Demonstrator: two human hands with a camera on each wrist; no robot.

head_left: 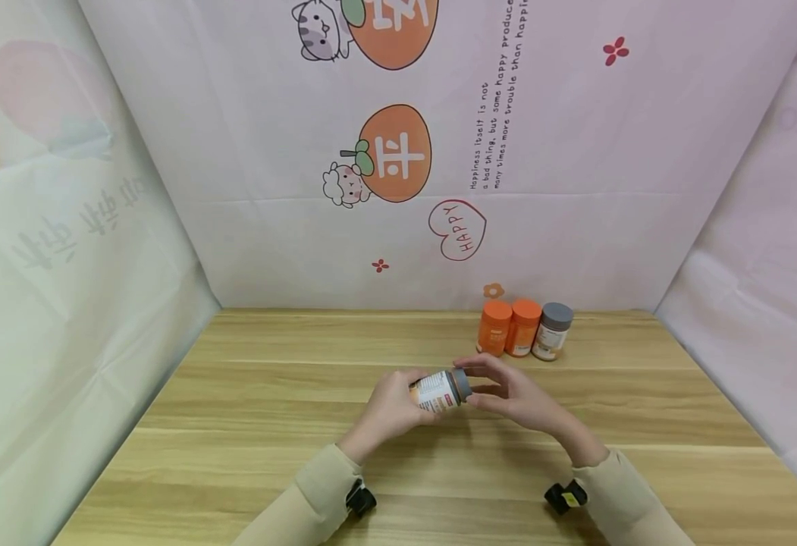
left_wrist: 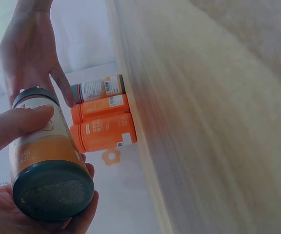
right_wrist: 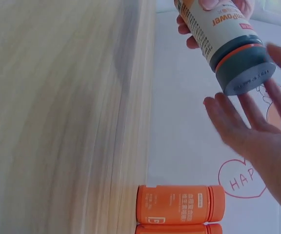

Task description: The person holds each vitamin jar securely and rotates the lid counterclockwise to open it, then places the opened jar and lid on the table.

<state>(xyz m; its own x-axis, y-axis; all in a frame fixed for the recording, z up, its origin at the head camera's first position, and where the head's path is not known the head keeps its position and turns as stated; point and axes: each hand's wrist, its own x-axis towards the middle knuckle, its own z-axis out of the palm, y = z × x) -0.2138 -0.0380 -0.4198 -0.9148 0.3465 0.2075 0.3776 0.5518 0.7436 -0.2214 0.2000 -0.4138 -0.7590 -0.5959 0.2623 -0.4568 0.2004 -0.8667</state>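
Note:
Held in my left hand [head_left: 393, 406] is a supplement bottle [head_left: 435, 392] with a white and orange label and a dark grey cap [right_wrist: 245, 70]. It is tilted above the table, its cap toward the right. In the left wrist view, the thumb [left_wrist: 26, 124] lies along the label and the other fingers come round from below. My right hand [head_left: 524, 394] is at the cap end, its fingers [right_wrist: 226, 114] spread apart around the cap. Whether a fingertip touches the cap, I cannot tell.
Toward the back right of the wooden table [head_left: 268, 409], two orange bottles [head_left: 494, 327] and a grey-capped bottle [head_left: 551, 331] stand side by side. Behind them hangs a printed white cloth [head_left: 268, 189], with more cloth at both sides.

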